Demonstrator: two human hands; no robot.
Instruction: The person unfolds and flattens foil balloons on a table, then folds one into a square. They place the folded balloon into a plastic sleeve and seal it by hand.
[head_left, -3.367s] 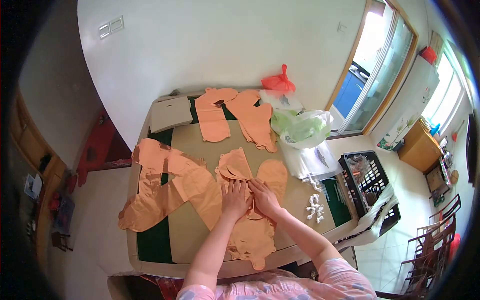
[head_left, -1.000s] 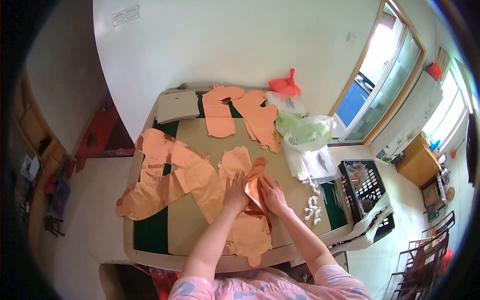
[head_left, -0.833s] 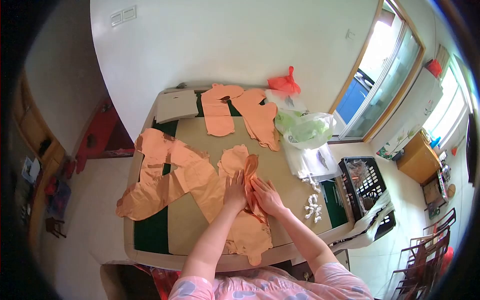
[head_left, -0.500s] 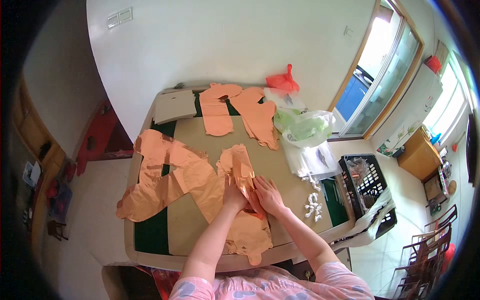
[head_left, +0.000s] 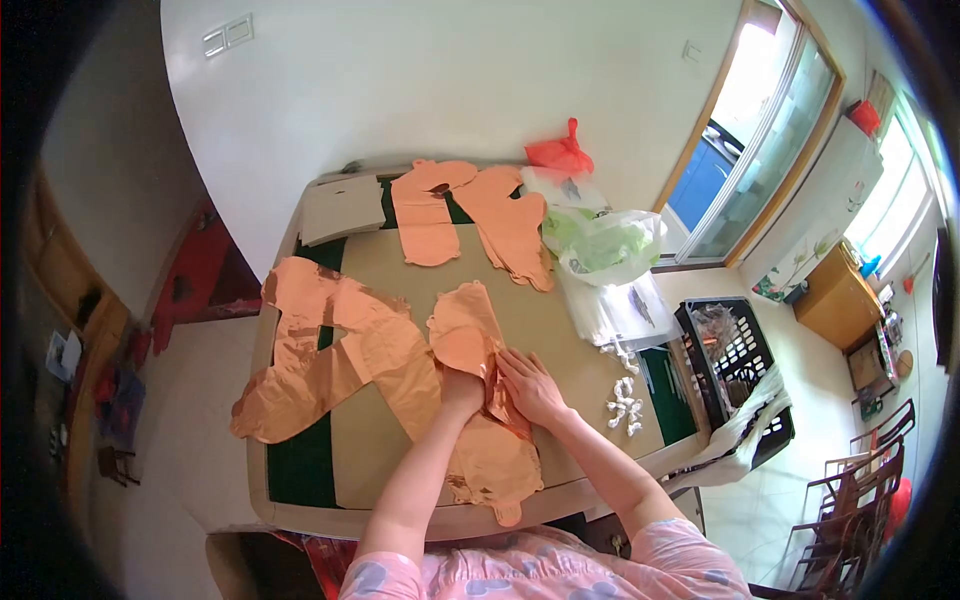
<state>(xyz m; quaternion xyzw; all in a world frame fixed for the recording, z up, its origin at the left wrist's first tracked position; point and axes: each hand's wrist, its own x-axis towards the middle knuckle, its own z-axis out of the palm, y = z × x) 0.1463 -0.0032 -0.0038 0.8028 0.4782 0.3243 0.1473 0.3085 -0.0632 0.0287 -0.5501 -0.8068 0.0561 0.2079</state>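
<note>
A flat, uninflated rose-gold foil balloon (head_left: 497,462) lies in front of me with its upper part folded over. My left hand (head_left: 463,392) is at the fold, its fingers hidden under the foil flap. Beside it, my right hand (head_left: 531,388) lies on the balloon's right edge, fingers stretched out flat against the foil. To the left, a larger rose-gold foil balloon (head_left: 385,352) is spread across the cardboard sheet (head_left: 385,460) and touches the one I handle. Further back lie another foil balloon (head_left: 428,222) and a folded one (head_left: 503,225).
At the table's right are clear plastic bags (head_left: 625,315), a green-white plastic bag (head_left: 603,245) and white knotted pieces (head_left: 624,407). A red bag (head_left: 562,148) stands at the back, grey boards (head_left: 342,208) at back left. A black crate (head_left: 735,350) adjoins the right edge.
The balloon's raised upper fold has come down flatter, over my left fingers. My right hand has shifted slightly left and up along the edge. The view has tilted a little.
</note>
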